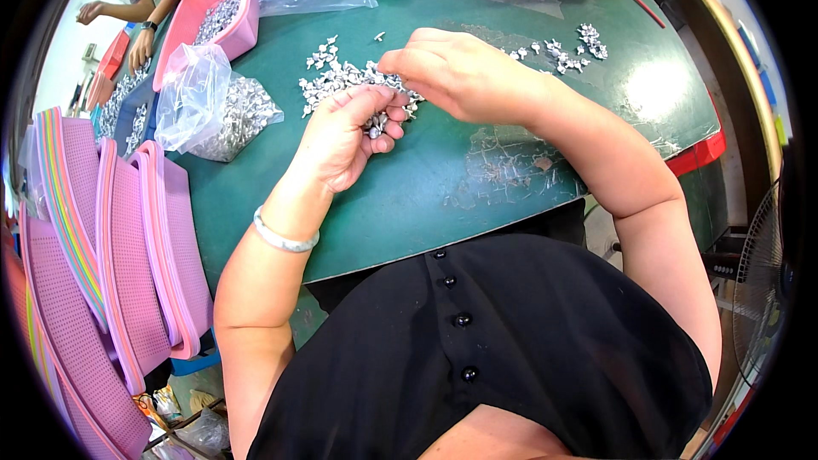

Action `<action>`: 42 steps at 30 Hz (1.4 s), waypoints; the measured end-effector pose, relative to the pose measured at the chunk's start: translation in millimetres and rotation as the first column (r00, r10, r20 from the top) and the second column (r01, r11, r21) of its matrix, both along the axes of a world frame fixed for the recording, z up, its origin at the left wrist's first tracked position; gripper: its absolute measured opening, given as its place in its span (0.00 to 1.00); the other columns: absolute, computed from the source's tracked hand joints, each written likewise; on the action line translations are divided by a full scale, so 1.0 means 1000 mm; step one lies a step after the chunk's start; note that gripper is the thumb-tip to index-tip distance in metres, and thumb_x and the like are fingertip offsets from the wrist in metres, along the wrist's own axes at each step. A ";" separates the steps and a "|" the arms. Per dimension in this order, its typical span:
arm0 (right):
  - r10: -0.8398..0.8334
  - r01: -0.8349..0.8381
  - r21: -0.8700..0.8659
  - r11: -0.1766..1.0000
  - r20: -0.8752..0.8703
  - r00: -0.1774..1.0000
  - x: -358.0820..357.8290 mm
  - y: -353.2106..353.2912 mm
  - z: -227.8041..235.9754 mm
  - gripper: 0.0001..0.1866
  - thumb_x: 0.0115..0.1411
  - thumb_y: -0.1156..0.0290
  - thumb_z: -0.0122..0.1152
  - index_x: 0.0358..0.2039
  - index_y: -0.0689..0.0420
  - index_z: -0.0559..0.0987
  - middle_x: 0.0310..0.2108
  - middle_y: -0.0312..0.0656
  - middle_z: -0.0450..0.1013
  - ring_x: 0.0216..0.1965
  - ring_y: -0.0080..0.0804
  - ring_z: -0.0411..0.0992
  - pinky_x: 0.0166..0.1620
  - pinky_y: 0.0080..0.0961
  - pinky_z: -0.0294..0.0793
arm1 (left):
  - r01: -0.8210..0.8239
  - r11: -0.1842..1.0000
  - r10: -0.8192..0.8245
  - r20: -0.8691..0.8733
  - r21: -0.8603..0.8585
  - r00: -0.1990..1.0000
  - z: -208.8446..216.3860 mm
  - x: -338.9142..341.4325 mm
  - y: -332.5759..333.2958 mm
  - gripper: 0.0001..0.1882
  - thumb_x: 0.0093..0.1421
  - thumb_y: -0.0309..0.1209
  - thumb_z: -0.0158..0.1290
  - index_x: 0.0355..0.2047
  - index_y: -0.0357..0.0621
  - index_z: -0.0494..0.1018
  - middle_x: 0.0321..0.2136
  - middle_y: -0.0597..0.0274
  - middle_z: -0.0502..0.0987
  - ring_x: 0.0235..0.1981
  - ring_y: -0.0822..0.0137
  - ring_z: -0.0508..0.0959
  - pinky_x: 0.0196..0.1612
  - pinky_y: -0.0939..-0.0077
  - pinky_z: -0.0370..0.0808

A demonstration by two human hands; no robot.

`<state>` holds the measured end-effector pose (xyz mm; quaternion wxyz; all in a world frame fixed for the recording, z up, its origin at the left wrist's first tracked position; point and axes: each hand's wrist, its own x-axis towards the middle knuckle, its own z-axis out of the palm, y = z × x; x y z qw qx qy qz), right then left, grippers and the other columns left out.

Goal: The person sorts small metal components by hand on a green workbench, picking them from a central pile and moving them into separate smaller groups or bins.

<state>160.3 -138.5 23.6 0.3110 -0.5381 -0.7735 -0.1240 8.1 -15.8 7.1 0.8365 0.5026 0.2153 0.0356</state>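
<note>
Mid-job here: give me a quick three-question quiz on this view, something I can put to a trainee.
1. True or false: the left hand holds some small metal parts.
2. On which side is the pale bracelet worn? A) right, B) left, C) both.
3. Fill in the colour: the loose pile of parts lies on a ____ tabletop.

Key: 1. True. 2. B. 3. Green.

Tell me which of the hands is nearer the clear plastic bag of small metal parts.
Left. The left hand is right of the clear plastic bag, holding small metal parts; the right hand is farther right.
</note>
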 end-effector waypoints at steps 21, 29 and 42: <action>-0.008 0.010 0.017 1.000 -0.110 0.994 0.001 -0.001 -0.001 0.15 0.51 0.77 0.56 0.42 0.62 0.71 0.29 0.44 0.71 0.32 0.42 0.70 0.36 0.33 0.70 | 0.031 0.999 -0.030 -0.029 0.036 0.999 -0.006 0.002 -0.001 0.07 0.60 0.30 0.49 0.31 0.38 0.72 0.23 0.65 0.72 0.21 0.75 0.71 0.21 0.86 0.66; 0.023 -0.061 -0.177 0.982 -0.210 0.977 0.012 -0.002 -0.008 0.09 0.51 0.75 0.58 0.34 0.62 0.75 0.30 0.45 0.71 0.33 0.44 0.70 0.36 0.34 0.70 | 0.030 0.994 -0.022 -0.075 0.104 0.997 -0.007 0.003 -0.001 0.07 0.59 0.29 0.49 0.31 0.38 0.72 0.23 0.64 0.73 0.21 0.75 0.71 0.21 0.86 0.67; 0.001 -0.039 -0.186 0.982 -0.201 0.980 0.013 -0.002 -0.008 0.09 0.50 0.75 0.59 0.33 0.62 0.76 0.30 0.45 0.72 0.33 0.44 0.70 0.36 0.34 0.70 | -0.031 1.000 0.031 -0.038 0.001 0.999 0.002 0.000 -0.004 0.10 0.60 0.29 0.43 0.31 0.34 0.72 0.23 0.60 0.73 0.22 0.71 0.72 0.20 0.83 0.67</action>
